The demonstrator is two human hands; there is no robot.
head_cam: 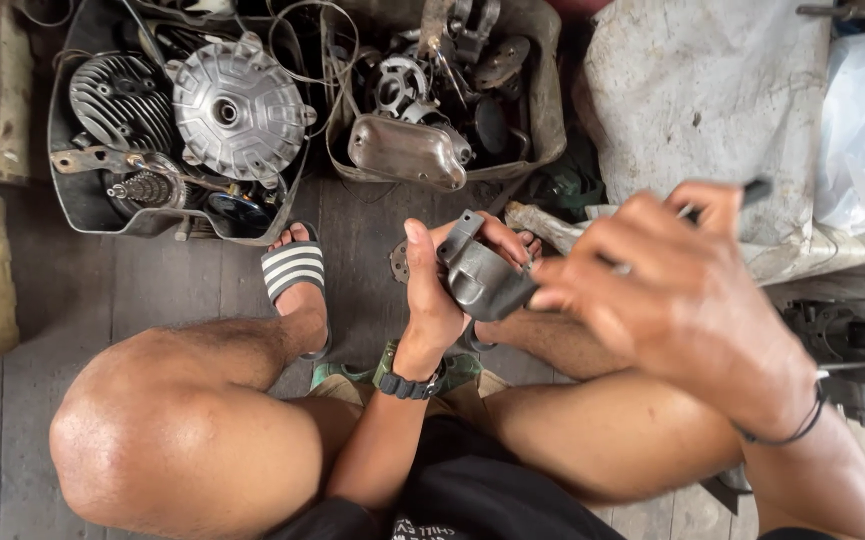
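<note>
My left hand (439, 290) grips a small grey metal engine part (480, 272), a curved cast housing, held above my knees. My right hand (677, 290) is blurred and close to the camera, just right of the part. It pinches a thin tool (742, 192) with a dark handle end sticking up to the right; the tool's tip points toward the part. A dark watch sits on my left wrist and a thin black band on my right wrist.
Two dark tubs of engine parts stand ahead: the left tub (67, 190) holds a finned cylinder (120, 98) and a round finned hub (237, 108); the right tub (548, 120) holds a metal cover (404, 152). A grey sack (702, 100) lies right. My striped sandal (292, 270) rests on plank flooring.
</note>
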